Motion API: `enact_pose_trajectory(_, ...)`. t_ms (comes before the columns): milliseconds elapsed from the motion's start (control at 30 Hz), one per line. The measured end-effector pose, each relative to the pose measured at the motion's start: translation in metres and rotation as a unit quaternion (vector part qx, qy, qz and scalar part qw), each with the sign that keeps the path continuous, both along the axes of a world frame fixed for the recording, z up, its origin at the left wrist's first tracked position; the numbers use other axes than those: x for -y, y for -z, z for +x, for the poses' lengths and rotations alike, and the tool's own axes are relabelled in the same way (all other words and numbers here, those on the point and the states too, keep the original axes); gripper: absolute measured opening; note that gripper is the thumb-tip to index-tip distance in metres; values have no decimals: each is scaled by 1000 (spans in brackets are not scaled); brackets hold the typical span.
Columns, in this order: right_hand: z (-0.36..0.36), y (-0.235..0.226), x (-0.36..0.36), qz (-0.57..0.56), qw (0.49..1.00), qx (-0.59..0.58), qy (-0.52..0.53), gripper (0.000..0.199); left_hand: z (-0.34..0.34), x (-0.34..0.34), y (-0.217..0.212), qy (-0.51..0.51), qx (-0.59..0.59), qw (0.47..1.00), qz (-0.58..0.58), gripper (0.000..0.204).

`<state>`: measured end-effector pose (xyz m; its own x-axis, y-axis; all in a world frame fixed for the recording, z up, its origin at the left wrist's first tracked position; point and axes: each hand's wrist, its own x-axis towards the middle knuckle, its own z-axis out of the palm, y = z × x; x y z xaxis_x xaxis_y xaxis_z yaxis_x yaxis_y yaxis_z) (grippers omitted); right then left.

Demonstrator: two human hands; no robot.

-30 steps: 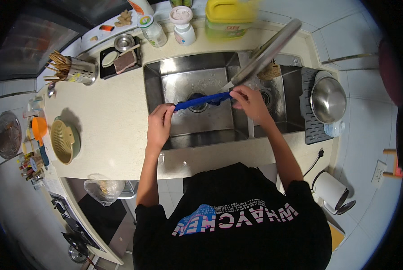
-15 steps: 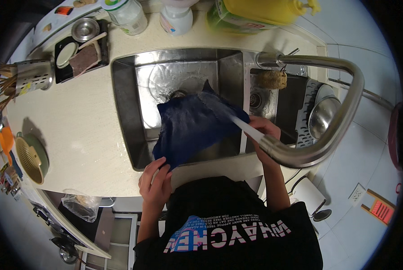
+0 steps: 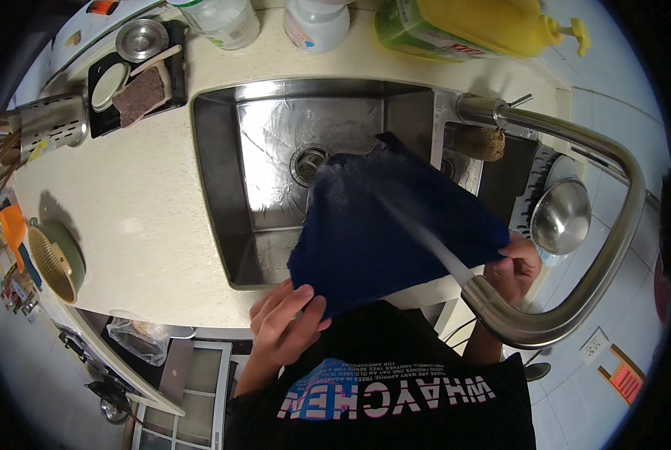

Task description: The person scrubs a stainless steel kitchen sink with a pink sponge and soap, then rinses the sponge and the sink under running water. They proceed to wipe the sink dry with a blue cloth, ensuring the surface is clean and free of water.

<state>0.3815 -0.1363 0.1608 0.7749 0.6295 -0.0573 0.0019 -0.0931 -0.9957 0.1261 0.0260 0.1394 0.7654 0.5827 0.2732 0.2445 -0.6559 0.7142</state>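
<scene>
A dark blue cloth (image 3: 395, 232) is stretched between my two hands over the front right of the steel sink (image 3: 256, 259). My left hand (image 3: 286, 319) pinches its lower left corner. At its right corner, my right hand (image 3: 517, 266) grips the edge, partly behind the faucet spout. Water streams from the curved faucet (image 3: 613, 247) onto the middle of the cloth and runs toward its far edge. Beside that far edge, the drain (image 3: 307, 165) shows in the sink floor.
A yellow pump jug (image 3: 463, 30), a white bottle (image 3: 316, 26) and a glass jar (image 3: 223, 22) line the back counter. Left of the sink are a black tray (image 3: 174, 82), a utensil holder (image 3: 54, 124) and a green colander (image 3: 58, 259). A metal bowl (image 3: 560, 217) stands at right.
Both hands have moved nearer my body, the right one also outward to the right. The cloth is spread wider and shifted right, uncovering the drain.
</scene>
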Motion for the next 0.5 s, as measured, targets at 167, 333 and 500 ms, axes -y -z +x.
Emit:
enact_pose_trajectory(167,6,-3,18,27,998,-7,54,26,32,-11,7,17,71,997,34,19)
enact_pose_trajectory(333,21,-13,38,9,998,34,55,25,61,-14,19,50,161,984,51,18)
enact_pose_trajectory(500,23,-25,43,12,995,52,88,25,84,-17,22,71,191,978,44,18)
